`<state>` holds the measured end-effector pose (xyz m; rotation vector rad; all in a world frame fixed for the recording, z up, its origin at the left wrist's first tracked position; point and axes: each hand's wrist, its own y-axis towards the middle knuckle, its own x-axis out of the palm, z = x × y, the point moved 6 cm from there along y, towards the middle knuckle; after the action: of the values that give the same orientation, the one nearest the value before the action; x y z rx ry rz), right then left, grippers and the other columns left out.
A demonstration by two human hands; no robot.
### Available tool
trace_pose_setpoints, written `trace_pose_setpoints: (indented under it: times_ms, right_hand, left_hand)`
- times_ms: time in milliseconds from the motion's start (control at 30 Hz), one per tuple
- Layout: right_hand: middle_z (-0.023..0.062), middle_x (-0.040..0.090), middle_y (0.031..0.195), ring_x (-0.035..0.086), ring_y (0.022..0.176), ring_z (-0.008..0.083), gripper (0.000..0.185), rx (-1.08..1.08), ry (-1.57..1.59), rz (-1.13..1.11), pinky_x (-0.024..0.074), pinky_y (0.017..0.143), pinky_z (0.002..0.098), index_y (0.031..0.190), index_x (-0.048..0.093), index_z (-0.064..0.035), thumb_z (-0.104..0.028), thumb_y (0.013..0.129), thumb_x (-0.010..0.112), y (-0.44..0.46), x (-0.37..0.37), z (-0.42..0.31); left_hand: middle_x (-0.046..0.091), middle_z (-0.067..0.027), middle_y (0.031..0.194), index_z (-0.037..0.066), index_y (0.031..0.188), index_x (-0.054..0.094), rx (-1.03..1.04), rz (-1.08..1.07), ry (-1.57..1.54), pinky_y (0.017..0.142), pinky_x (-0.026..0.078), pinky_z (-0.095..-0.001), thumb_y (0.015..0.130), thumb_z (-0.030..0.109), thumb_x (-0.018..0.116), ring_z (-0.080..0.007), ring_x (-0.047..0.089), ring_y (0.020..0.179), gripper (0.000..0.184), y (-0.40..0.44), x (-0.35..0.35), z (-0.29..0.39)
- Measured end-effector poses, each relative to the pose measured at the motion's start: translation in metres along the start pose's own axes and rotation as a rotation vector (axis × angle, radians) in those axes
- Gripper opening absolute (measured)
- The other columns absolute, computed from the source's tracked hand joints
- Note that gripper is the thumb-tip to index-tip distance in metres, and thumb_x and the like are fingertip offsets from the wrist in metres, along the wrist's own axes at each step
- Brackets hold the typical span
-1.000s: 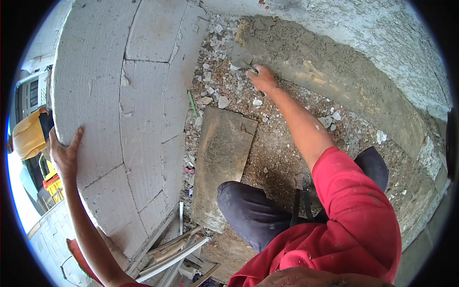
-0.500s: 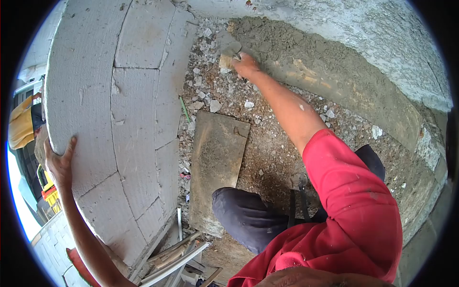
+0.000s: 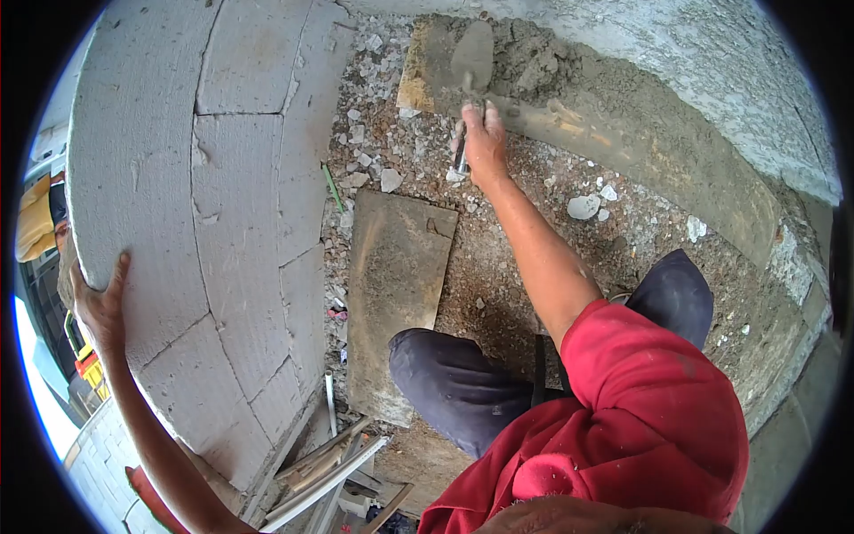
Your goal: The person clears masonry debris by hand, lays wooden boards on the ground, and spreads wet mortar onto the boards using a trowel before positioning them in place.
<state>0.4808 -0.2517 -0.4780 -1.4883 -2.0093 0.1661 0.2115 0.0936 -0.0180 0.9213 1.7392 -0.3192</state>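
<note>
My right hand (image 3: 486, 149) is closed round the handle of a trowel (image 3: 473, 58). The pointed blade lies over wet grey mortar (image 3: 534, 67), which is spread along the foot of the rough plastered wall (image 3: 676, 62). Beneath the mortar runs a stained board (image 3: 614, 151), its bare left end near the trowel. On the far left, my left hand (image 3: 100, 307) grips the edge of the pale block wall (image 3: 147, 178). Its spread thumb or finger presses on the block face, while the remaining fingers are partly hidden behind the edge.
A second flat board (image 3: 400, 294) lies on the rubble-strewn ground (image 3: 498, 276) by my bent knee (image 3: 454, 383). Wood and pale strips (image 3: 325, 481) are piled near the wall's foot. A thin green piece (image 3: 332, 187) lies beside the blocks. Yellow-and-red objects (image 3: 92, 369) show beyond the wall.
My right hand has turned the trowel and drawn back a little to the right, so blade and handle now show plainly. The bare board end is more exposed. My left hand stays on the wall.
</note>
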Motion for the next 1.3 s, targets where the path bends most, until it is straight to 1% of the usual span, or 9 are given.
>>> trace_pose_setpoints:
  times_ms: [67, 167, 233, 400, 567, 800, 1067, 1167, 1300]
  right_hand:
    - [0.0077, 0.063, 0.075, 0.061, 0.052, 0.0181, 0.059, 0.079, -0.443, -0.161, 0.0516, 0.052, 0.0359, 0.137, 0.046, 0.0034, -0.034, 0.094, 0.06, -0.009, 0.008, 0.03]
    - [0.0104, 0.064, 0.077, 0.062, 0.054, 0.0186, 0.068, -0.411, -1.065, 0.012, 0.0524, 0.054, 0.0362, 0.143, 0.04, 0.0043, -0.036, 0.092, 0.062, 0.015, -0.049, 0.079]
    - [0.0114, 0.064, 0.078, 0.061, 0.053, 0.0185, 0.065, 0.014, -0.607, 0.257, 0.0518, 0.053, 0.035, 0.142, 0.04, 0.0045, -0.034, 0.094, 0.061, 0.011, -0.096, 0.05]
    - [0.0053, 0.054, 0.07, 0.055, 0.048, 0.0143, 0.07, 0.053, -0.055, 0.221, 0.0479, 0.048, 0.0301, 0.15, 0.02, 0.0068, -0.026, 0.099, 0.054, -0.018, -0.047, 0.034]
    - [0.0061, 0.06, 0.075, 0.058, 0.052, 0.0154, 0.062, 0.16, -0.62, -0.175, 0.0464, 0.049, 0.0322, 0.144, 0.038, 0.0041, -0.029, 0.096, 0.059, 0.055, 0.047, 0.044]
    - [0.0061, 0.056, 0.075, 0.057, 0.052, 0.0183, 0.018, 0.245, 0.169, 0.138, 0.0472, 0.044, 0.0339, 0.099, 0.049, -0.0101, -0.028, 0.1, 0.051, 0.046, -0.02, -0.009]
    - [0.005, 0.057, 0.07, 0.056, 0.048, 0.0171, 0.026, 0.143, 0.014, 0.102, 0.0447, 0.038, 0.0322, 0.101, 0.051, -0.0145, -0.04, 0.1, 0.047, -0.021, -0.103, -0.037]
    - [0.0054, 0.056, 0.07, 0.055, 0.048, 0.0172, 0.025, 0.061, -0.156, -0.011, 0.0442, 0.04, 0.0314, 0.103, 0.052, -0.0114, -0.036, 0.1, 0.047, -0.071, -0.09, -0.057]
    - [0.0061, 0.054, 0.069, 0.055, 0.048, 0.0175, 0.031, 0.367, -0.378, 0.004, 0.0456, 0.043, 0.0315, 0.1, 0.051, -0.0053, -0.037, 0.099, 0.052, -0.068, -0.129, 0.004]
  left_hand:
    - [0.063, -0.0255, 0.105, 0.001, 0.13, 0.053, 0.023, 0.02, 0.061, 0.084, 0.053, -0.0507, 0.073, 0.067, 0.072, -0.0362, 0.068, 0.091, 0.089, 0.0, 0.004, -0.005]
    - [0.064, -0.0259, 0.104, 0.001, 0.131, 0.051, 0.024, 0.026, 0.097, 0.084, 0.054, -0.0506, 0.073, 0.067, 0.072, -0.0365, 0.069, 0.089, 0.09, -0.001, 0.002, -0.007]
    - [0.065, -0.0264, 0.103, 0.001, 0.132, 0.051, 0.019, 0.036, 0.116, 0.084, 0.054, -0.0506, 0.073, 0.068, 0.071, -0.0368, 0.07, 0.087, 0.091, -0.001, 0.002, -0.01]
    - [0.066, -0.0265, 0.102, 0.002, 0.132, 0.05, -0.13, -0.072, -0.006, 0.082, 0.056, -0.0495, 0.074, 0.069, 0.07, -0.0358, 0.071, 0.083, 0.092, -0.004, 0.007, -0.014]
    - [0.067, -0.0254, 0.099, 0.002, 0.133, 0.051, -0.004, 0.015, 0.004, 0.078, 0.058, -0.0477, 0.072, 0.069, 0.071, -0.0335, 0.071, 0.077, 0.093, 0.0, 0.005, -0.011]
    - [0.068, -0.0235, 0.096, 0.003, 0.134, 0.051, -0.125, -0.034, 0.045, 0.077, 0.058, -0.0449, 0.073, 0.069, 0.069, -0.0302, 0.072, 0.074, 0.092, -0.005, 0.001, -0.004]
    - [0.071, -0.023, 0.087, -0.003, 0.134, 0.051, -0.093, 0.033, 0.01, 0.074, 0.059, -0.0432, 0.071, 0.069, 0.072, -0.0288, 0.072, 0.065, 0.098, 0.002, 0.013, -0.02]
    - [0.06, -0.0215, 0.13, 0.01, 0.14, 0.051, -0.058, 0.158, 0.175, 0.094, 0.05, -0.0462, 0.074, 0.07, 0.069, -0.0344, 0.064, 0.114, 0.091, -0.02, -0.024, 0.016]
    - [0.067, -0.0131, 0.12, 0.009, 0.123, 0.064, 0.083, 0.558, -0.278, 0.091, 0.053, -0.0419, 0.083, 0.058, 0.069, -0.0301, 0.066, 0.109, 0.063, -0.13, -0.009, 0.052]
